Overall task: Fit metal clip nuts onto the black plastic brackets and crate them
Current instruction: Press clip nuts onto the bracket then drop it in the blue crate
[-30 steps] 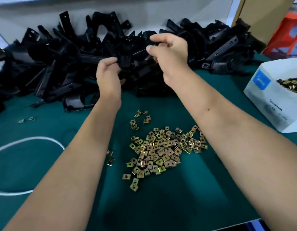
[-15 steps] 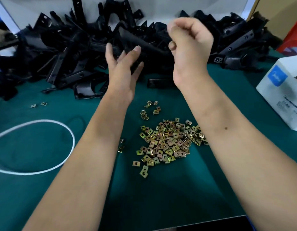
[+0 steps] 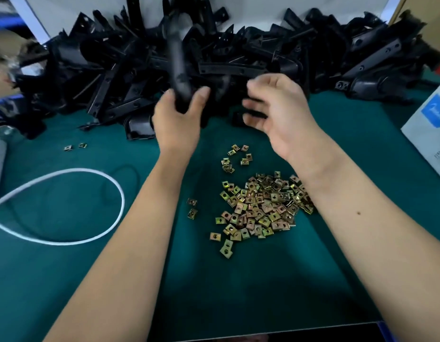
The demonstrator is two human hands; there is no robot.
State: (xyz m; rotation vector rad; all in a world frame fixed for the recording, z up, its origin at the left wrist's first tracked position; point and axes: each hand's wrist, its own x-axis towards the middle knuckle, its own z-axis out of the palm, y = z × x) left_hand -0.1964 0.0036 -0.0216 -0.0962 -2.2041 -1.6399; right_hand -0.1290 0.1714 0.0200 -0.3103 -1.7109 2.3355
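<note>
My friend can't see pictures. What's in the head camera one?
The left hand grips a black bracket and the right hand hangs open beside it, above gold clips on a green table.

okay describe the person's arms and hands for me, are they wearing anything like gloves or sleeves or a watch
Both forearms are bare right down to the bottom edge of the view, with no sleeves showing. The left hand and right hand are bare too: no gloves, and no watch, bracelet or band at either wrist. No ring shows, though the fingers are motion-blurred. The right forearm has a small dark mole.
</note>
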